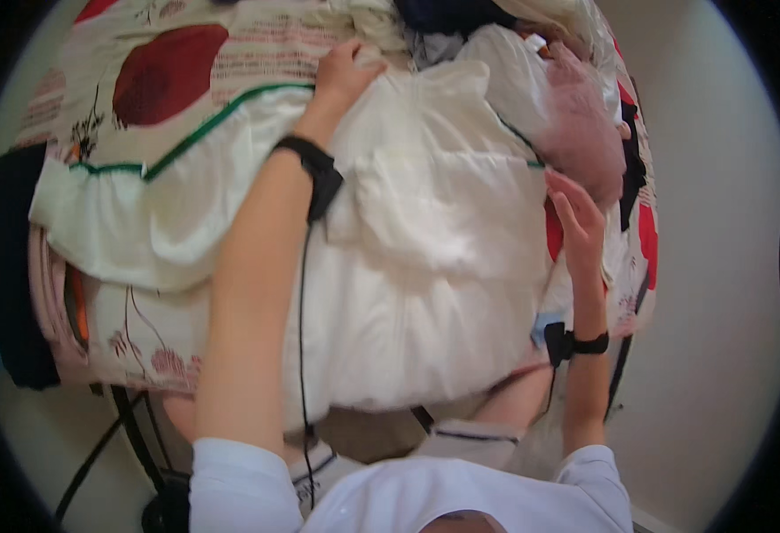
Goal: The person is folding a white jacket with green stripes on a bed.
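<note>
A white long-sleeved garment (423, 320), perhaps a dress, lies spread before me, its lower edge hanging over the near side. One sleeve (183, 220), edged in green trim, stretches out to the left. The other sleeve (430, 206) appears folded across the middle of the garment. Up by the shoulder and collar, my left hand (346, 73) presses on the fabric with bent fingers; whether it pinches any cloth is unclear. My right hand (576, 213) is at the right-hand fold, fingers extended, fingertips at the green-trimmed corner.
Beneath the garment is a patterned cloth (256, 46) with red shapes. Heaped clothes, including a pink garment (579, 126) and a dark one (456, 13), lie at the back right. Folded clothes (20, 266) are stacked at the left edge. A wall (716, 200) stands right.
</note>
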Demonstrator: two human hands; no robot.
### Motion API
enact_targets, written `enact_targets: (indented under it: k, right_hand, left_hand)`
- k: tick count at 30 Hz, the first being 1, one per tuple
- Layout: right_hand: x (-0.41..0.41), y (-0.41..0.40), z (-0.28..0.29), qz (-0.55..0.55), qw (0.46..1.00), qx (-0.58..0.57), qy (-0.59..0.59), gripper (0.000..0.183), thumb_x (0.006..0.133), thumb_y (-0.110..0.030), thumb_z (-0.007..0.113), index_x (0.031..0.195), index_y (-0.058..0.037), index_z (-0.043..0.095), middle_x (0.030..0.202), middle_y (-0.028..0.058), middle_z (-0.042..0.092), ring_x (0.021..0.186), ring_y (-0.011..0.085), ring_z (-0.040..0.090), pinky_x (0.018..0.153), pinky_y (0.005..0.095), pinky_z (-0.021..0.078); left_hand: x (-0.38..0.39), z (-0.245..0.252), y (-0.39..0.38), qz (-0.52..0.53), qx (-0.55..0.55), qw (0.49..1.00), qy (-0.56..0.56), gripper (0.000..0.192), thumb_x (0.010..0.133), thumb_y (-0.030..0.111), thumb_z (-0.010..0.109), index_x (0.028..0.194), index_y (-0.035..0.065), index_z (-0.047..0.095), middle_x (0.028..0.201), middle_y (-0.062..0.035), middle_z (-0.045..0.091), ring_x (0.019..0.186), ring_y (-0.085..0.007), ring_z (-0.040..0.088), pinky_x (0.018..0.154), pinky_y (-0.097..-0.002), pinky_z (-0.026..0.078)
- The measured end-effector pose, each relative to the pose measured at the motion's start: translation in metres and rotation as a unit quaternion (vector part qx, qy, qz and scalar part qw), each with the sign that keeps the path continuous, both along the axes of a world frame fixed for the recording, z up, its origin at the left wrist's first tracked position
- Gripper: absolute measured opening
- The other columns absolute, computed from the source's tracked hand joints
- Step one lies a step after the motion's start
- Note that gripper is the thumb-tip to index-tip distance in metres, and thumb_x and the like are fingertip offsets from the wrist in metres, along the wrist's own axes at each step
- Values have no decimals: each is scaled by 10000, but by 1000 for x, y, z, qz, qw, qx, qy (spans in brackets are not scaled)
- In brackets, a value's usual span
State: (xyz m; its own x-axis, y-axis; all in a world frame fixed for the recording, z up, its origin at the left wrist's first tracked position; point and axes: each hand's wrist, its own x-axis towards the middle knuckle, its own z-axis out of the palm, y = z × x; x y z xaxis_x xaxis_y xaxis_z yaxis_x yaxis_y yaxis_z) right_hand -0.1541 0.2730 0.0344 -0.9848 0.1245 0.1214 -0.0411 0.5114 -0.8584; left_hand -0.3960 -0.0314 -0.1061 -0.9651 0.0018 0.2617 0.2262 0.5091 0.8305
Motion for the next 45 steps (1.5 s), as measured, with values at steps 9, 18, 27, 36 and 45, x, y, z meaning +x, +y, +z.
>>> enact_targets:
  k: [9,18,27,36,45]
  right_hand:
    - [261,66,-31,-181,939,-107,-274,230,902,-198,670,1013,0,632,913,56,653,829,126,609,804,271,492]
    - [328,30,-105,6,937,-75,-342,376,853,-252,721,1085,33,644,990,53,671,927,129,584,823,259,458]
    - [348,13,-96,-74,884,-349,-302,381,967,-243,569,1248,13,546,1189,64,620,1019,158,593,890,302,464]
    - [363,19,-97,-113,936,-226,-245,411,967,-256,563,1237,53,535,1073,95,652,977,135,585,808,267,468]
    - [384,-24,-42,-87,941,-315,-82,431,889,-63,634,1293,16,507,1080,100,624,892,119,575,736,230,465]
  left_hand:
    - [172,98,-83,-193,7,981,-2,552,820,410,726,1134,-20,581,1112,-168,645,1048,-246,618,906,-353,476]
    - [473,108,-181,-50,-265,874,-405,537,667,475,801,849,-12,667,799,-186,679,741,-275,662,674,-364,512]
    - [529,4,-173,-52,64,921,-381,516,707,252,811,1104,-32,644,1011,-100,687,906,-170,642,797,-299,505]
    - [557,52,-173,49,220,889,-398,599,807,105,726,1299,-2,401,1075,-149,622,892,-214,645,635,-327,592]
    - [579,70,-177,-135,204,940,-238,519,818,51,711,1299,76,519,1143,-113,558,937,-155,604,652,-236,559]
